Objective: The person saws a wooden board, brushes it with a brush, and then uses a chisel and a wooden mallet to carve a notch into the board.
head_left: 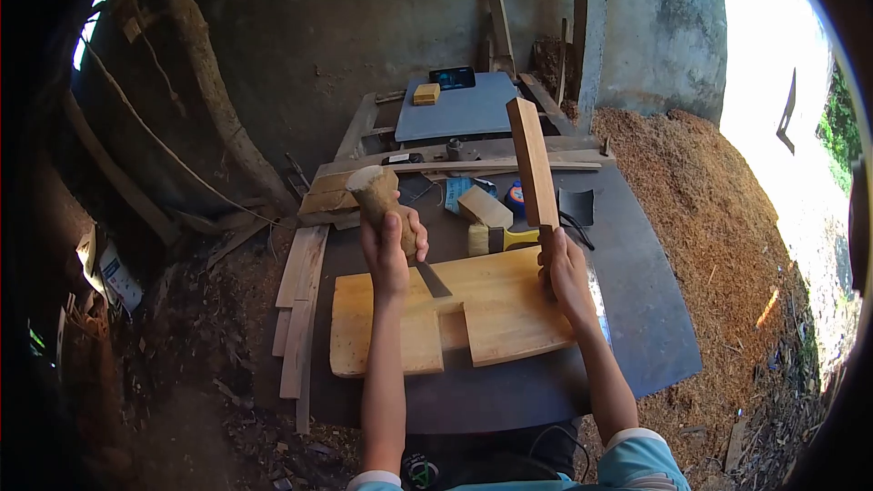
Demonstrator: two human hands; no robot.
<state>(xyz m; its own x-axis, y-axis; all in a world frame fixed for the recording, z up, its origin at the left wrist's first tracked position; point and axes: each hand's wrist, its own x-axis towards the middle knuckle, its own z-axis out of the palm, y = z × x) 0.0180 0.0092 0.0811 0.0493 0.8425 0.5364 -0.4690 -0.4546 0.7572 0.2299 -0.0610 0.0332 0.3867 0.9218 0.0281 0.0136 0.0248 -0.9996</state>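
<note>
My left hand is closed round the thick wooden handle of a chisel, which is tilted with its metal blade pointing down just over the board. A pale wooden board lies flat on the dark table, with a rectangular notch cut into its near edge below the blade. My right hand grips the lower end of a squared wooden bar held upright above the board's right side. Behind the board are a paintbrush with a yellow handle and a wooden block.
A tape measure, a blue packet and a black curved piece lie on the dark table. Wooden strips line its left edge. Farther back, a grey panel carries a phone and a small block. Sawdust is heaped at right.
</note>
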